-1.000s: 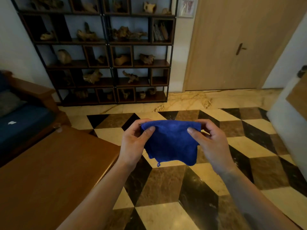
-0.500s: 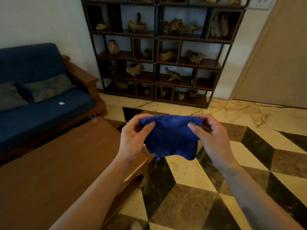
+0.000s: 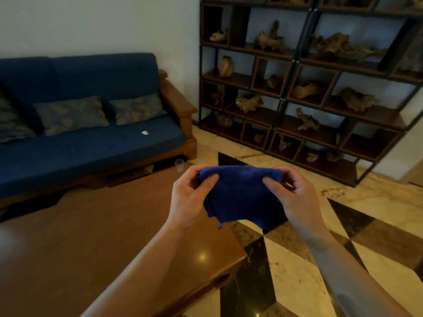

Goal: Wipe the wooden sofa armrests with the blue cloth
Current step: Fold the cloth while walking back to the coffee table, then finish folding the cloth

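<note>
I hold the blue cloth [image 3: 240, 195] stretched between both hands in front of me, above the far corner of a wooden table. My left hand [image 3: 186, 200] pinches its left top corner and my right hand [image 3: 295, 197] pinches its right top corner. The cloth hangs folded below my thumbs. The blue sofa [image 3: 87, 143] stands against the wall at the left. Its right wooden armrest [image 3: 178, 99] is in view, well beyond my hands; the other armrest is out of frame.
A brown wooden coffee table [image 3: 91, 243] fills the lower left, with a small clear cup [image 3: 179, 164] at its far corner. Several cushions and a white scrap [image 3: 144, 132] lie on the sofa. A dark shelf unit [image 3: 309, 88] of driftwood pieces stands at the right. The floor is patterned marble.
My view has swung left: the sofa and its armrest have come fully into frame and the door has left it. Both hands keep the same hold on the cloth.
</note>
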Demonstrator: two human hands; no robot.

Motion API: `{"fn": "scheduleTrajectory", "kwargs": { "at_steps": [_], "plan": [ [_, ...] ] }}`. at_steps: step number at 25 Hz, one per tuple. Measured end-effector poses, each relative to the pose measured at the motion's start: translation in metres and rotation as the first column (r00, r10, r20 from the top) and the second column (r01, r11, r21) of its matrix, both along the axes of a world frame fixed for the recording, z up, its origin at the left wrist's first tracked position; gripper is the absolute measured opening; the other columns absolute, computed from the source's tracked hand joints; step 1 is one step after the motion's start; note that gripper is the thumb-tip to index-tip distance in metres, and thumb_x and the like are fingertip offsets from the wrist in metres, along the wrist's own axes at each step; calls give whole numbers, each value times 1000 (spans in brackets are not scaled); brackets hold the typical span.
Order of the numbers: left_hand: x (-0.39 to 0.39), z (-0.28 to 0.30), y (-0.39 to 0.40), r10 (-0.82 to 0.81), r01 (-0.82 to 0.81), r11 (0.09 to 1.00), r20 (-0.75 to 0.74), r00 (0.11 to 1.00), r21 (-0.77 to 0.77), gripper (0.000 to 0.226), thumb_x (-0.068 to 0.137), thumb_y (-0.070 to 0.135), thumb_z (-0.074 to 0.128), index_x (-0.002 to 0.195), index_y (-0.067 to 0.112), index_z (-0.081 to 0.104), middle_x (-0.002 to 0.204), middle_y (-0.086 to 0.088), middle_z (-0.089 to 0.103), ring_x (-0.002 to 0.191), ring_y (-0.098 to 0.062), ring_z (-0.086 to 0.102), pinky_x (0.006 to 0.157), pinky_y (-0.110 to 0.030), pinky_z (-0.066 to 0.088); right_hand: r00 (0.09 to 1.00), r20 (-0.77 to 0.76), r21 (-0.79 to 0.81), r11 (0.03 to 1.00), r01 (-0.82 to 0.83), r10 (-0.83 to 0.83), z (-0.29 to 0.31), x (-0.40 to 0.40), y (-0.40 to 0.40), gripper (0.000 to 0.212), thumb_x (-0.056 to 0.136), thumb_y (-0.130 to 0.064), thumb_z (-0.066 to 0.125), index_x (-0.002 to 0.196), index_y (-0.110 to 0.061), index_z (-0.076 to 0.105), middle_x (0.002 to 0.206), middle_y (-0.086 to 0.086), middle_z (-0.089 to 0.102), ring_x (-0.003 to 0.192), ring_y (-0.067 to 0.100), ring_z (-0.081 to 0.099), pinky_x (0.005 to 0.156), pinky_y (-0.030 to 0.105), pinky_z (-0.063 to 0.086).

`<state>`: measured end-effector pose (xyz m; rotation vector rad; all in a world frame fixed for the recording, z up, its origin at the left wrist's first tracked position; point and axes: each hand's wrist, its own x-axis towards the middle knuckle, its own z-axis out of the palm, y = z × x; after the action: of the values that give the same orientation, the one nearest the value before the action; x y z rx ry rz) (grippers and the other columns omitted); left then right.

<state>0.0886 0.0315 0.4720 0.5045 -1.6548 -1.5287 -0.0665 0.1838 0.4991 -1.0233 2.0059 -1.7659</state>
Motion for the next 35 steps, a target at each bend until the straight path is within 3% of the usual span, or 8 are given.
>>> {"fn": "scheduleTrajectory", "kwargs": {
  "at_steps": [6,11,17,20,25,30,33,35],
  "plan": [
    [37,-8,-53,309,-310,951,55,949,1,23,92,9,65,104,28,66,98,10,74,98,-8,69,78,-20,56,954,43,10,955,-297,296,-10,2,-103,13,91,-19,67,97,-30,67,89,-19,70,84,1,67,68,19,55],
    [45,-12,-64,433,-429,902,119,894,-58,21,93,9,64,106,26,65,99,13,73,97,-6,69,79,-19,55,889,96,25,892,-452,448,-22,-8,-146,11,91,-22,67,101,-28,68,99,-8,71,92,9,68,71,26,56],
    [20,-58,-61,502,-521,853,221,836,31,19,94,8,63,106,22,65,94,15,72,93,-3,69,75,-16,54,841,162,105,839,-534,516,-74,-39,-168,11,92,-16,66,97,-26,67,88,-15,69,82,1,67,64,17,53],
    [10,-120,-47,487,-550,823,323,812,141,18,95,9,63,103,24,65,93,16,72,90,-2,68,74,-15,53,826,279,216,806,-551,490,-139,-50,-167,10,92,-18,67,99,-25,68,95,-5,69,87,7,67,69,23,57],
    [-4,-276,-24,381,-589,738,516,767,329,17,94,13,64,100,28,68,95,11,72,90,-7,67,76,-24,55,819,488,413,748,-520,301,-296,-59,-143,10,90,-21,69,97,-28,71,98,-3,71,92,10,68,70,25,55],
    [-16,-424,-16,259,-641,648,673,692,410,16,93,15,67,97,30,70,93,9,73,90,-11,68,82,-37,57,834,525,564,664,-491,171,-449,-69,-135,11,88,-24,71,98,-28,70,100,-6,70,97,12,64,77,26,51],
    [-26,-488,-44,220,-648,657,724,654,386,16,91,17,67,93,32,69,91,4,73,92,-19,69,85,-48,57,840,520,596,638,-488,156,-514,-75,-156,13,89,-23,70,101,-25,68,100,-7,68,96,12,63,77,26,52],
    [-33,-519,-72,196,-638,685,756,625,351,12,91,20,67,93,32,69,90,4,72,91,-19,69,83,-45,58,855,483,617,619,-486,191,-545,-80,-176,13,91,-24,68,104,-23,66,101,-7,67,99,14,64,85,34,54]
  ]
}}
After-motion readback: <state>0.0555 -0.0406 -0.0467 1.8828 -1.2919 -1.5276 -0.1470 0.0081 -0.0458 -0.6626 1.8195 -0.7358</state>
